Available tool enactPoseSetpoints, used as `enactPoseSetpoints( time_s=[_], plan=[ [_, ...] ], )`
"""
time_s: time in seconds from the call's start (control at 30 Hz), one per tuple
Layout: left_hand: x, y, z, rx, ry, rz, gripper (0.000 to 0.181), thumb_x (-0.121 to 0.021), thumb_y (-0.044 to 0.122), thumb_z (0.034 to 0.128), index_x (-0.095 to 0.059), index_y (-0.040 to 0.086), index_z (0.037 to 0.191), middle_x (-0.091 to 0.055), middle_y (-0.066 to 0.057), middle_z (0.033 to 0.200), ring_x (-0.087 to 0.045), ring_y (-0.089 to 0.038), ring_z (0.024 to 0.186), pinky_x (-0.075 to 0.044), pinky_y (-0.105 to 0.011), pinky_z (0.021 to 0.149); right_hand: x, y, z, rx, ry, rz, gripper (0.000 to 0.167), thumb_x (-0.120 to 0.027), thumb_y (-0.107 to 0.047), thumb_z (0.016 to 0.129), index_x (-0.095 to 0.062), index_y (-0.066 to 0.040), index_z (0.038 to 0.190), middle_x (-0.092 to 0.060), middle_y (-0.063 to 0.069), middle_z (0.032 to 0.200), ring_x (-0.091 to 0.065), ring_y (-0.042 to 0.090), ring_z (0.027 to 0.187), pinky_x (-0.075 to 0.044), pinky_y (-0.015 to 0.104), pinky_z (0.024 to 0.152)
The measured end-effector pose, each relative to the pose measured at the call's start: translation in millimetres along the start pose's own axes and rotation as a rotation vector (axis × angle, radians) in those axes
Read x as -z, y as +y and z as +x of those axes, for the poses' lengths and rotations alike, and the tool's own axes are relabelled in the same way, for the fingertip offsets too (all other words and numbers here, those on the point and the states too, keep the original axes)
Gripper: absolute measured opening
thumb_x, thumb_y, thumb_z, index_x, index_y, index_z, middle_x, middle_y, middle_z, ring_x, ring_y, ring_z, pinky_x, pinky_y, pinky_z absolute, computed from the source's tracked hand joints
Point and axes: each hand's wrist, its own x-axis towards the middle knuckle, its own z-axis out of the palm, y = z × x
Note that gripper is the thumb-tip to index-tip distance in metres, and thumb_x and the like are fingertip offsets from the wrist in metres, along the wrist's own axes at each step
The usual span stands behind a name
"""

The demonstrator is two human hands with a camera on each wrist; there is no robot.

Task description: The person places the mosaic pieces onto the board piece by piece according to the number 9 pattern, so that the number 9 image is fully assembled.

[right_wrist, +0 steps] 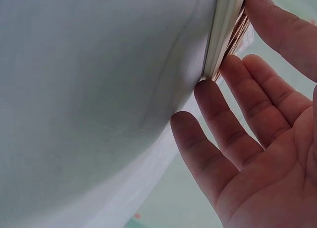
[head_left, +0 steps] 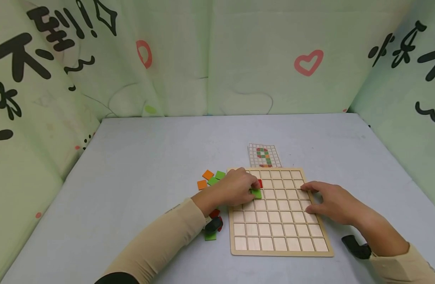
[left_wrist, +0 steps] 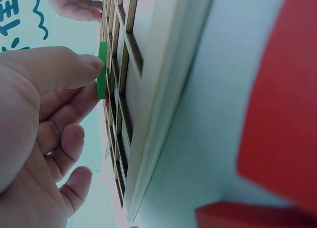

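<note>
Between thumb and fingertip, my left hand (head_left: 238, 187) pinches a green square tile (head_left: 256, 193) over the upper left of a wooden grid board (head_left: 281, 253). The left wrist view shows this green tile (left_wrist: 102, 69) edge-on, close against the grid. A red tile (head_left: 260, 183) lies in a cell just beyond it, partly hidden by my fingers. My right hand (head_left: 332, 203) rests at the board's right edge. Its fingers are spread and gently bent, with thumb and fingertips touching the frame, and it grips no tile.
Loose orange tiles (head_left: 208, 174) and green tiles (head_left: 220, 175) lie left of the board. Red tiles (head_left: 214, 213) and another green tile (head_left: 210, 236) are partly under my left wrist. Behind the board lies a pattern card (head_left: 264, 156). Printed curtains (head_left: 253, 59) surround the white table (head_left: 150, 157).
</note>
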Motion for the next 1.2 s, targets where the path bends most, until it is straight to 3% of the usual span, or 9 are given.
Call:
enactPoseSetpoints(
  time_s=[1.2],
  plan=[
    [1.1,6.3,3.7,-0.001,-0.002,0.066,0.019,-0.070,0.021,0.0929,-0.073,0.021,0.112,-0.069,0.013,0.103,-0.051,-0.012,0.095,-0.043,-0.029,0.080,-0.6,0.3,0.4,-0.001,0.002,0.002,0.060,-0.083,-0.026,0.082,-0.058,-0.002,0.131,-0.060,0.022,0.126,-0.052,0.045,0.120,-0.042,0.058,0.093]
  ],
)
